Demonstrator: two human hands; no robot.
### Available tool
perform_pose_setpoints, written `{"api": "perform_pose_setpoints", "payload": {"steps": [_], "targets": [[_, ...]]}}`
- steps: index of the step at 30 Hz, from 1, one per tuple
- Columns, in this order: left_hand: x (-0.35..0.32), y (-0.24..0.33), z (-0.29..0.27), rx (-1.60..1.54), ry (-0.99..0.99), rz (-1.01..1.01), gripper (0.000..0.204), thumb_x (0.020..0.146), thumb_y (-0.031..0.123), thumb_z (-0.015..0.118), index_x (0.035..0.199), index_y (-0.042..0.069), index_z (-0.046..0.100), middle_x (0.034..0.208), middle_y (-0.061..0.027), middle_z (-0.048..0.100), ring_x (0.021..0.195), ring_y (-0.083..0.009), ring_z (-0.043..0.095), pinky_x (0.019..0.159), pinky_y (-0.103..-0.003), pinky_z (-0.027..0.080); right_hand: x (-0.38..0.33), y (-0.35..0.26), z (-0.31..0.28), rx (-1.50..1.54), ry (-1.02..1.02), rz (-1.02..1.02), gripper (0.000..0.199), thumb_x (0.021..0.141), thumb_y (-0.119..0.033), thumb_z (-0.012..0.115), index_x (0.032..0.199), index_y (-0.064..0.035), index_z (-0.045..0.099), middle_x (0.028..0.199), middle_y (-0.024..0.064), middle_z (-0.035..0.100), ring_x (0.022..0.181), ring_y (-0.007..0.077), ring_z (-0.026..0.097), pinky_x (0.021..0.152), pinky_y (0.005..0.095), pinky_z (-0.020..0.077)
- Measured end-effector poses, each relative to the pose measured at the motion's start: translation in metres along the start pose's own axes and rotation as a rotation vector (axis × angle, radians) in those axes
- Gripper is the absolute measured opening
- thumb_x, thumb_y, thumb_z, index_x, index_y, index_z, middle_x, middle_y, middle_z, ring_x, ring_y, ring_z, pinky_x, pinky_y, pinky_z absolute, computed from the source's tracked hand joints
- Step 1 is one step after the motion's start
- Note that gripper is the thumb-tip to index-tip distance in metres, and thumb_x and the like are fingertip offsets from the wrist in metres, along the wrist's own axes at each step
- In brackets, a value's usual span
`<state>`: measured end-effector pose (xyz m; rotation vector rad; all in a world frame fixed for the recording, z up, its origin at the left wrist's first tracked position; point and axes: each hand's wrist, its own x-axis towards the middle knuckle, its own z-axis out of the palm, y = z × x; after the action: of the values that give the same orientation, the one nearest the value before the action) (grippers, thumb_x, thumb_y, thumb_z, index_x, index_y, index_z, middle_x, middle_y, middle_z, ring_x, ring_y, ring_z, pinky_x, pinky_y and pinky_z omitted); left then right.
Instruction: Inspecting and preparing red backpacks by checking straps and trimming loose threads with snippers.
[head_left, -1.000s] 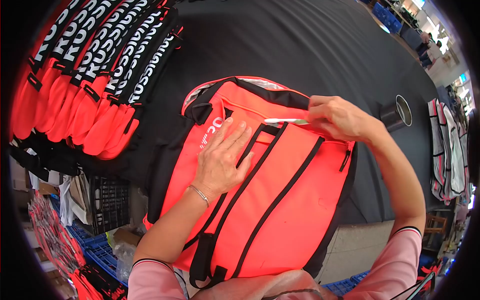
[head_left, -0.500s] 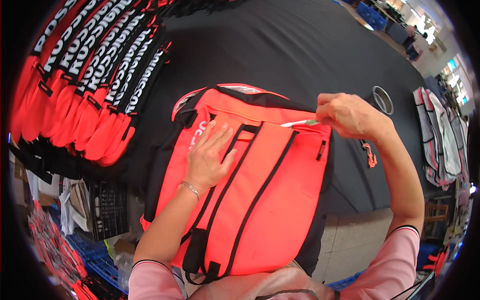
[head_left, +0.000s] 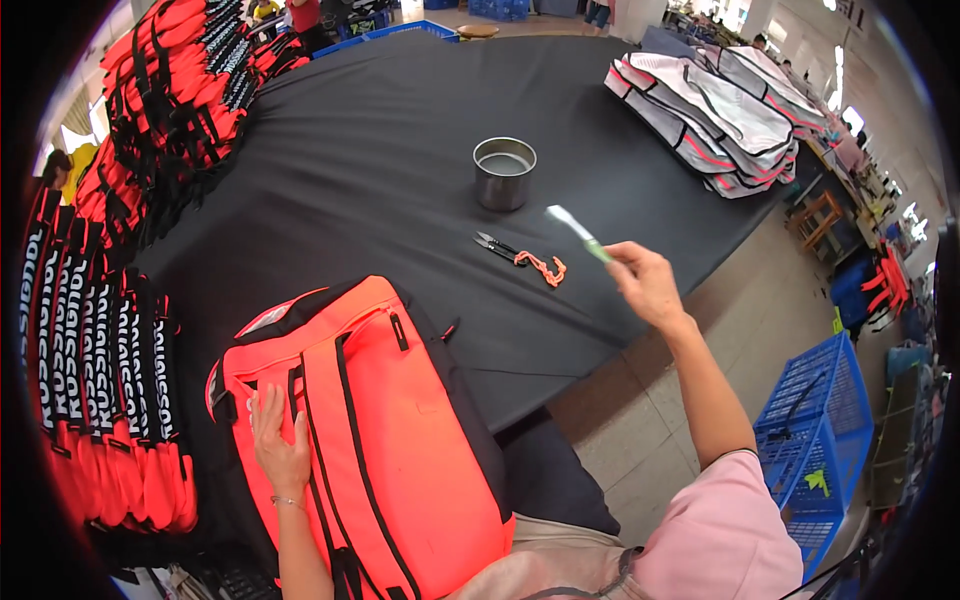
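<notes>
A bright coral backpack (head_left: 430, 460) with black trim lies on the black-covered table in front of me. My left hand (head_left: 278, 447) rests flat on its upper left part, fingers spread beside a shoulder strap (head_left: 352, 430). Off to the right, my right hand (head_left: 645, 283) grips a small brush (head_left: 588, 238) by its green handle, the pale head pointing up and left. The brush is in the air, apart from the backpack. Beyond its head stands a round metal cup (head_left: 502, 185) with something pale inside. Thread snips (head_left: 500, 248) with an orange cord lie nearer.
Stacked coral and black bag pieces (head_left: 110, 350) line the table's left side. Grey and white panels (head_left: 705, 115) are piled at the far right. Blue plastic crates (head_left: 815, 430) stand on the floor to the right, past the table edge. Other people are in the background.
My right hand has moved off the backpack's top edge with the brush, out over the table toward the cup. My left hand stays on the backpack. The view has swung right.
</notes>
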<state>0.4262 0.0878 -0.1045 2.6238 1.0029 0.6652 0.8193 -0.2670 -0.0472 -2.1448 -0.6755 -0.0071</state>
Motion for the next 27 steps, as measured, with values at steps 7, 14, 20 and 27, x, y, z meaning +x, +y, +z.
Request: {"api": "perform_pose_setpoints", "payload": {"steps": [7, 14, 20, 27], "targets": [[-0.003, -0.008, -0.005, -0.015, 0.068, 0.012, 0.042, 0.095, 0.017, 0.058, 0.134, 0.003, 0.055, 0.143, -0.0146, 0.049, 0.139, -0.0350, 0.037, 0.115, -0.043, 0.028, 0.044, 0.073, 0.003, -0.345, 0.179, 0.128, 0.024, 0.087, -0.014, 0.064, 0.107, -0.0024, 0.067, 0.092, 0.0165, 0.071, 0.090, 0.0339, 0.068, 0.080, 0.0421, 0.0514], [-0.026, -0.047, -0.066, 0.360, 0.394, -0.122, 0.056, 0.090, 0.023, 0.064, 0.138, 0.000, 0.047, 0.138, -0.0209, 0.052, 0.127, -0.0380, 0.048, 0.108, -0.045, 0.037, 0.000, 0.020, 0.035, -0.117, 0.163, -0.282, 0.024, 0.086, -0.013, 0.067, 0.107, -0.0015, 0.067, 0.103, 0.0167, 0.068, 0.091, 0.0340, 0.066, 0.081, 0.0404, 0.0511], [-0.036, -0.034, -0.088, 0.308, 0.019, -0.553, 0.067, 0.079, 0.041, 0.074, 0.128, -0.001, 0.056, 0.125, -0.0226, 0.060, 0.114, -0.0386, 0.058, 0.096, -0.045, 0.047, -0.101, -0.081, 0.121, 0.217, -0.547, -0.054, 0.049, 0.091, -0.037, 0.064, 0.115, 0.0059, 0.061, 0.095, 0.0208, 0.069, 0.089, 0.0313, 0.068, 0.082, 0.0394, 0.0528], [-0.073, -0.056, -0.089, -0.112, 0.198, -0.427, 0.036, 0.085, 0.028, 0.070, 0.080, -0.007, 0.062, 0.061, -0.0220, 0.056, 0.054, -0.0245, 0.054, 0.057, -0.041, 0.044, -0.106, -0.103, 0.144, 0.192, -0.397, -0.023, 0.041, 0.082, -0.032, 0.073, 0.076, 0.0045, 0.054, 0.066, 0.0180, 0.057, 0.061, 0.0221, 0.054, 0.059, 0.0407, 0.0452]]}}
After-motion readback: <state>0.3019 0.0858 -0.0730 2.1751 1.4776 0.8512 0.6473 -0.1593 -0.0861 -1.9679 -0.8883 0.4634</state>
